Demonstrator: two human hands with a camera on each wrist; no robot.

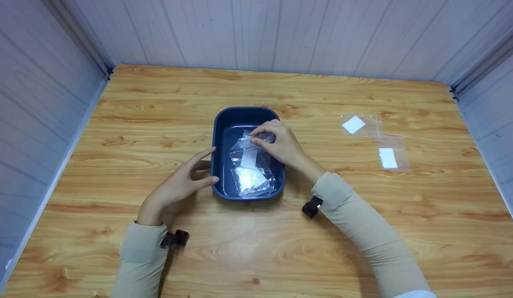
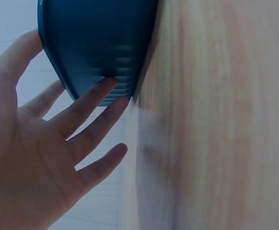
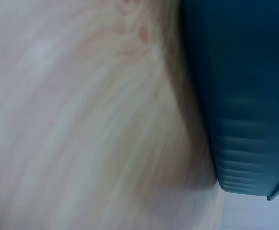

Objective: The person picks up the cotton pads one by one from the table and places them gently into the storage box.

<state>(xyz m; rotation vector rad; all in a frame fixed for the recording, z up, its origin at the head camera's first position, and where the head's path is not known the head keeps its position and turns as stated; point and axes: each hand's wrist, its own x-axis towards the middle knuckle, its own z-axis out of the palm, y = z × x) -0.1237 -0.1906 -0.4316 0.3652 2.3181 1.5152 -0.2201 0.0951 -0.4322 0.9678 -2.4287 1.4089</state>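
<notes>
L hand (image 1: 180, 182), grip wide, touching blue bin (image 1: 244, 116), R hand (image 1: 282, 142), grip pinching clear bag (image 1: 243, 143) inside.

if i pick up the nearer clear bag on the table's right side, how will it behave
The nearer clear bag will probably be floppy, since its film looks thin and see-through. It is likely light, holding just one white piece. Lying flat on the table, it may slide rather than roll.
</notes>
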